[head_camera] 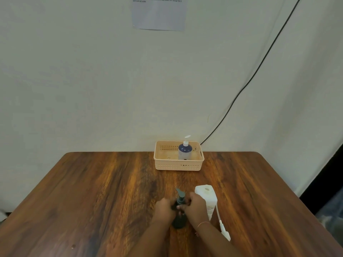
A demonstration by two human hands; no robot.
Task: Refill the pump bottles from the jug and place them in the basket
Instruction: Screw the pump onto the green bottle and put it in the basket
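Dark pump bottle (179, 219) upright on the wooden table (92, 191), well in front of the peach basket (179, 165). Left hand (163, 208) and right hand (195, 206) both closed around its neck below the pump head. White jug (207, 199), cap off, just right of the dark bottle. Blue pump bottle (185, 152) standing inside the basket. A loose white pump (223, 230) lies beside the jug.

basket (179, 165) far on table (92, 191) | bottle (185, 152) inside | jug (207, 198) nearer
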